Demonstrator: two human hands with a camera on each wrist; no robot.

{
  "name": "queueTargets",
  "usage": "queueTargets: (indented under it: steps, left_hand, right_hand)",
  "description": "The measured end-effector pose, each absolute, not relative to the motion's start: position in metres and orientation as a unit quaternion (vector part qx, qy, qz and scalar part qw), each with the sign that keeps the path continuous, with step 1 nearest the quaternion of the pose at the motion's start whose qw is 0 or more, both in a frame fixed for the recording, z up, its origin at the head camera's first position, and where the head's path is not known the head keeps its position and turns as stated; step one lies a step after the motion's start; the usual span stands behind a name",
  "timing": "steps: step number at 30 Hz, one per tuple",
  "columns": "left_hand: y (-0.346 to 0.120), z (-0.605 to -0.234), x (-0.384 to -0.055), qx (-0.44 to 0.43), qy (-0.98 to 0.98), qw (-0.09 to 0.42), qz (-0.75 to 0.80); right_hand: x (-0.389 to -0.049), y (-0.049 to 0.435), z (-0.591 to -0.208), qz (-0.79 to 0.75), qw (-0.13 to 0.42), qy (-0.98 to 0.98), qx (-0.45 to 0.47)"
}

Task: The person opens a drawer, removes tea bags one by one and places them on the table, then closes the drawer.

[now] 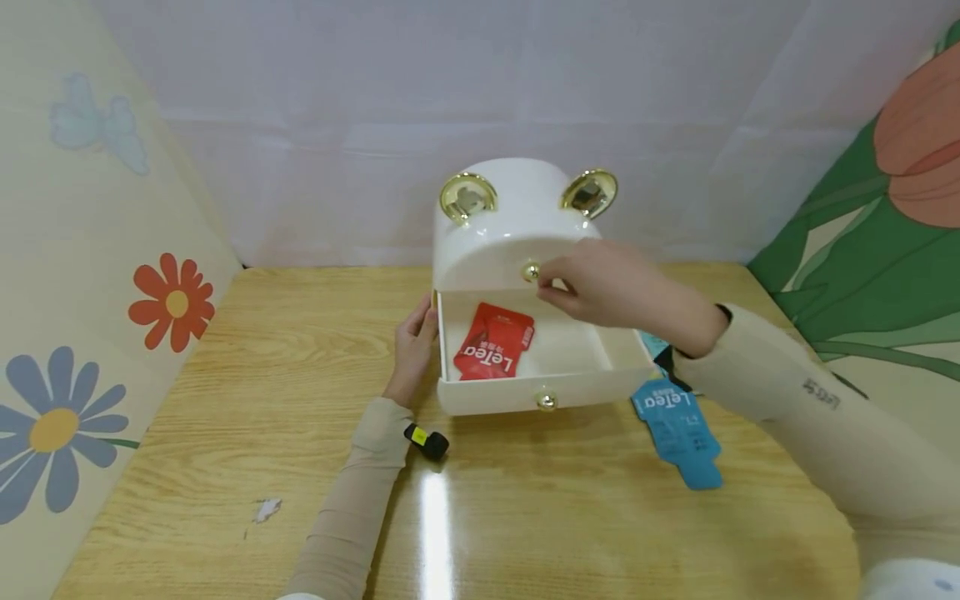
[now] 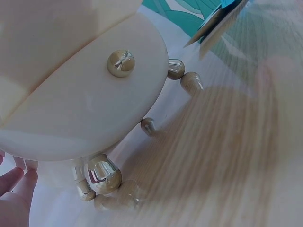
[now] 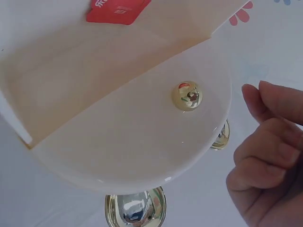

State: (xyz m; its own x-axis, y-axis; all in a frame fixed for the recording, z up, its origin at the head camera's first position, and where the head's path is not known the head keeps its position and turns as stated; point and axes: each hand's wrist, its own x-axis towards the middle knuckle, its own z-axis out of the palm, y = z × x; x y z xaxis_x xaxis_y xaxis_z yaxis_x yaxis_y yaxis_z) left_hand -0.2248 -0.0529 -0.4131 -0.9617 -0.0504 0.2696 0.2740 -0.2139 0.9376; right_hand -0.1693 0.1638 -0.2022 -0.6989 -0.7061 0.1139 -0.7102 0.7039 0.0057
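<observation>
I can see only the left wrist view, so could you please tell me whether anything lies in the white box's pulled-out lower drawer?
Observer: Yes, a red LeTea packet lies in the left part of the lower drawer, as the head view shows.
Operator: Thank you. Would you kindly tell me whether the right hand is touching the upper knob?
Observer: It seems not: the right wrist view shows a gap between the right hand and the upper gold knob.
Operator: And may I ask what is fixed on top of the box?
Observer: Two shiny gold ears, one on each side of the rounded white top.
</observation>
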Motion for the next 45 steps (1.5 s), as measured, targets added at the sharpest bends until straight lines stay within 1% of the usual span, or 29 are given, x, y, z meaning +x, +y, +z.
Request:
queueTargets:
  steps: [9,14,16,20,22,27,32,37,45]
  left_hand:
    - [-0.052,-0.413,-0.226,-0.09,-0.625,0.107,-0.768]
    - [-0.052,-0.409,-0.223,-0.097,-0.623,0.101,-0.769]
    - [-0.052,-0.409,-0.223,-0.097,-0.625,0.1,-0.768]
    - [-0.05,-0.413,-0.226,-0.1,-0.62,0.11,-0.77]
    - [-0.049,-0.413,-0.226,-0.101,-0.615,0.112,-0.774]
    - [-0.048,-0.413,-0.225,-0.104,-0.618,0.119,-0.77]
    - [-0.047,-0.412,-0.225,-0.097,-0.63,0.117,-0.762]
    - [-0.048,-0.412,-0.226,-0.09,-0.633,0.119,-0.76]
    - [-0.049,-0.413,-0.226,-0.098,-0.635,0.116,-0.758]
  right_hand:
    - [-0.179,0.15,-0.207,0.028,0.053,-0.912,0.407]
    - [-0.184,0.144,-0.209,0.012,0.039,-0.903,0.429]
    - [-0.186,0.142,-0.212,-0.004,0.032,-0.892,0.452]
    - [-0.188,0.136,-0.219,-0.045,-0.001,-0.864,0.502]
    - [-0.189,0.133,-0.224,-0.061,-0.03,-0.852,0.519]
    - [-0.192,0.128,-0.239,-0.112,-0.097,-0.837,0.526]
    - [-0.196,0.121,-0.252,-0.165,-0.136,-0.827,0.52]
    - [-0.2,0.115,-0.26,-0.182,-0.143,-0.822,0.52]
    - [-0.205,0.111,-0.272,-0.183,-0.112,-0.816,0.537]
